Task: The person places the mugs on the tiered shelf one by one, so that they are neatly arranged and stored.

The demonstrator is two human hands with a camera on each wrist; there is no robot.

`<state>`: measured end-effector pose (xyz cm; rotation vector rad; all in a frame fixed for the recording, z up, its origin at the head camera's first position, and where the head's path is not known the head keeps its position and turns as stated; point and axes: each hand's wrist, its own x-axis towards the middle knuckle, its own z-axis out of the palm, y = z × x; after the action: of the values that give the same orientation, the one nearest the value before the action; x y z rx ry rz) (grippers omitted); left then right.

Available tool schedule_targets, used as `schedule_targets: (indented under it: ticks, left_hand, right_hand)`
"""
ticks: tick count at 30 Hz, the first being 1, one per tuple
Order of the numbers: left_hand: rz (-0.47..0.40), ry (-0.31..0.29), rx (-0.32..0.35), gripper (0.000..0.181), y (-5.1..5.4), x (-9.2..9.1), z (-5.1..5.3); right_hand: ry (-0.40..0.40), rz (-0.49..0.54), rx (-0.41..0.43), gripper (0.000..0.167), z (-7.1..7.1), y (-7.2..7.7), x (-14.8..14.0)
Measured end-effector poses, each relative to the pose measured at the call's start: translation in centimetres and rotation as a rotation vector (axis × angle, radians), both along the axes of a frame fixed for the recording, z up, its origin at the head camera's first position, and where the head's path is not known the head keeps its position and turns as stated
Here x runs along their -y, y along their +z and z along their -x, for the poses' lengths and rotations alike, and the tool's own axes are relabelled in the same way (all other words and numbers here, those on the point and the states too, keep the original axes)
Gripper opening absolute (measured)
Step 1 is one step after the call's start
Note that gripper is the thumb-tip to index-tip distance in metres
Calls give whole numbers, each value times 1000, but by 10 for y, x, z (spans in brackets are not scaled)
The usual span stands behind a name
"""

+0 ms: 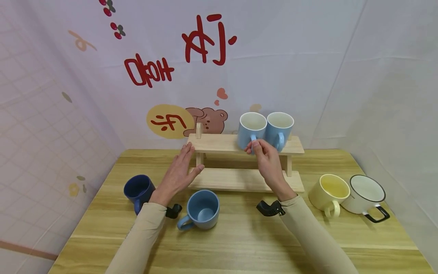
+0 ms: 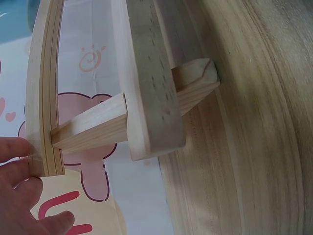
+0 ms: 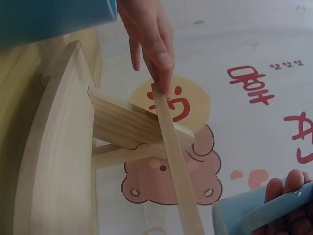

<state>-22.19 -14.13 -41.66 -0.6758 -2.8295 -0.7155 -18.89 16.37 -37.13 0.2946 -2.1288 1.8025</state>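
A light blue mug (image 1: pixel 247 131) stands on the upper board (image 1: pixel 219 144) of a two-tier wooden rack. My right hand (image 1: pixel 270 163) pinches its handle; the right wrist view shows fingers curled round the handle (image 3: pixel 274 210). Close beside it on the right is a second light blue mug (image 1: pixel 275 133), handle forward. My left hand (image 1: pixel 176 175) rests its fingertips on the upper board's left end, fingers fairly straight. In the left wrist view, the fingers (image 2: pixel 17 169) touch that board's end (image 2: pixel 45 98). The lower board (image 1: pixel 232 179) bears no mug.
A dark blue mug (image 1: pixel 139 187) stands left of my left forearm. A medium blue mug (image 1: pixel 203 209) sits before the rack. At right, a yellow mug (image 1: pixel 323 196) adjoins a white mug with black rim and handle (image 1: pixel 362 194). A printed cloth (image 1: pixel 291 57) hangs behind.
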Motion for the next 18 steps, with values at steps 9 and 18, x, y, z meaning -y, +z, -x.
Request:
schedule_targets:
  ticks: [9, 18]
  left_hand:
    - [4, 5, 10, 86, -1, -2, 0]
    - [-8, 4, 0, 85, -1, -1, 1]
  right_hand:
    - [-5, 27, 50, 42, 13, -9, -1]
    - [-4, -2, 50, 40, 18, -8, -1]
